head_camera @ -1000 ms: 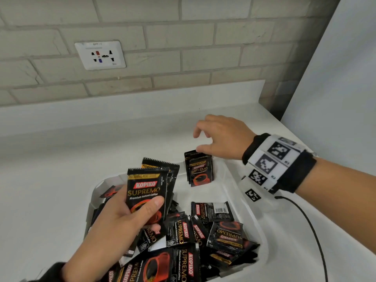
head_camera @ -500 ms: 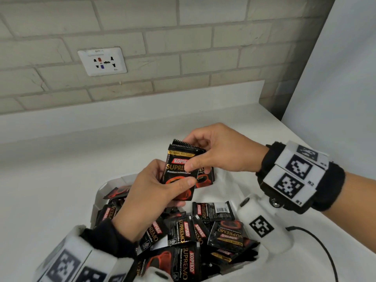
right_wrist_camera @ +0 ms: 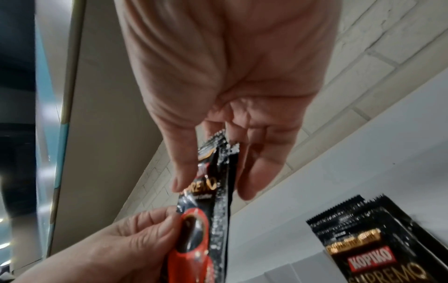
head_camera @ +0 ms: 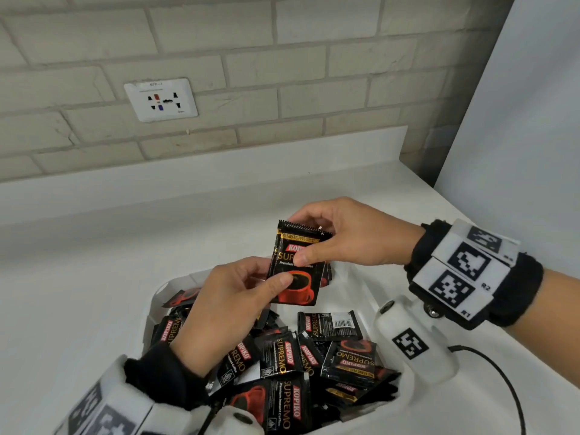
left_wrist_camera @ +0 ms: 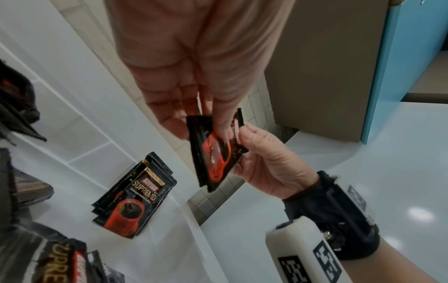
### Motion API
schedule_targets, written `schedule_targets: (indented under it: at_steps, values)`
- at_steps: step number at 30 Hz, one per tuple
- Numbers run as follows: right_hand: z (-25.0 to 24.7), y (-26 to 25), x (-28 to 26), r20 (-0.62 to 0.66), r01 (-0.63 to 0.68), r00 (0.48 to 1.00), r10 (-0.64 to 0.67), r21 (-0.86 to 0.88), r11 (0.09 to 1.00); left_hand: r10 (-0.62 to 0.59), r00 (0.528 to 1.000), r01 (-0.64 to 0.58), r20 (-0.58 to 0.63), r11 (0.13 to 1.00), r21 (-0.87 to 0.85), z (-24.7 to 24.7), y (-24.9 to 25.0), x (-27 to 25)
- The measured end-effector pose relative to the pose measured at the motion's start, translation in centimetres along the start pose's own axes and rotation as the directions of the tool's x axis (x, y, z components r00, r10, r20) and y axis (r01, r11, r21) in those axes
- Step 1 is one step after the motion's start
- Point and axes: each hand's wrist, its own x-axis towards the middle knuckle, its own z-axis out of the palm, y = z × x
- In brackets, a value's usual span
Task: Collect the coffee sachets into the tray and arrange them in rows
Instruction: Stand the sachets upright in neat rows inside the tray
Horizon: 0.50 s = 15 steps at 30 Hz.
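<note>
Tray (head_camera: 405,312): white, on the white counter (head_camera: 94,277); a loose heap of Kopiko Supremo sachets (head_camera: 314,356) fills its near part.
Far corner: a small stack of sachets (left_wrist_camera: 135,201) stands leaning against the tray wall.
Held sachet (head_camera: 296,266): upright above the tray, between both hands.
Left hand (head_camera: 232,309): thumb and fingers pinch the sachet's lower left edge.
Right hand (head_camera: 351,233): thumb on the front, fingers behind, pinching the top right.

Pale brick wall (head_camera: 282,76) with a white socket plate (head_camera: 160,99), above a white countertop (head_camera: 78,277).
</note>
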Motion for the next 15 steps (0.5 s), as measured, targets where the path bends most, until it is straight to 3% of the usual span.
schedule_targets:
  at_steps: [4, 10, 15]
  values:
    - [-0.5, -0.2, -0.1, -0.023, -0.005, 1.000, 0.003, -0.095, 0.995, 0.002, 1.000, -0.002, 0.013, 1.000, -0.020, 0.6, -0.1, 0.5]
    - [-1.4, 0.9, 0.3, -0.049, -0.052, 0.998, 0.042, -0.224, 0.973, 0.050, 0.998, -0.054, 0.037, 0.992, 0.116, 0.2, 0.2, 0.5]
    - [-1.8, 3.3, 1.4, -0.080, -0.154, 0.988, 0.132, -0.500, 0.852, 0.067, 0.996, -0.046, -0.057, 0.952, 0.304, -4.4, 0.2, -0.6]
